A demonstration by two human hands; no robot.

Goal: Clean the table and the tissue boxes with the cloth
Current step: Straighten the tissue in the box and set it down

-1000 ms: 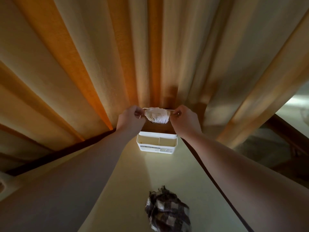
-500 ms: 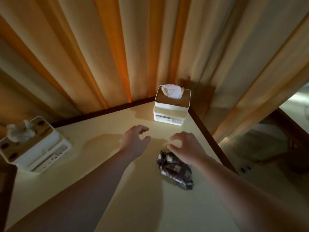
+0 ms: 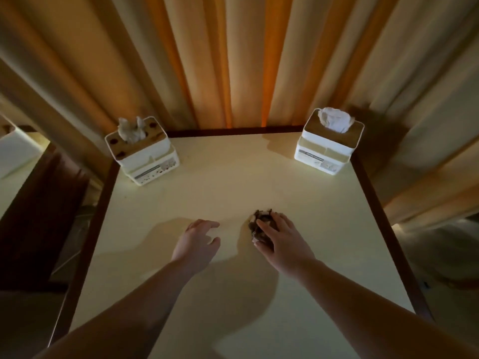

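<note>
A cream table (image 3: 233, 182) with a dark wooden rim fills the view. A crumpled dark checked cloth (image 3: 256, 224) lies on its middle right, and my right hand (image 3: 281, 238) grips it from above with fingers curled over it. My left hand (image 3: 198, 238) hovers just above the tabletop to the left of the cloth, fingers relaxed and holding nothing. One white tissue box (image 3: 142, 154) with a wooden lid stands at the far left corner. Another white tissue box (image 3: 328, 149) stands at the far right corner, a tissue sticking out of each.
Orange and beige curtains (image 3: 233, 60) hang right behind the table's far edge. A dark wooden piece of furniture (image 3: 39, 203) stands to the left of the table. Floor shows to the right of the table (image 3: 440, 255).
Both hands let go of the lid on the right tissue box and pulled back towards me. My right hand has come down onto the cloth and closed on it; the view has swung left.
</note>
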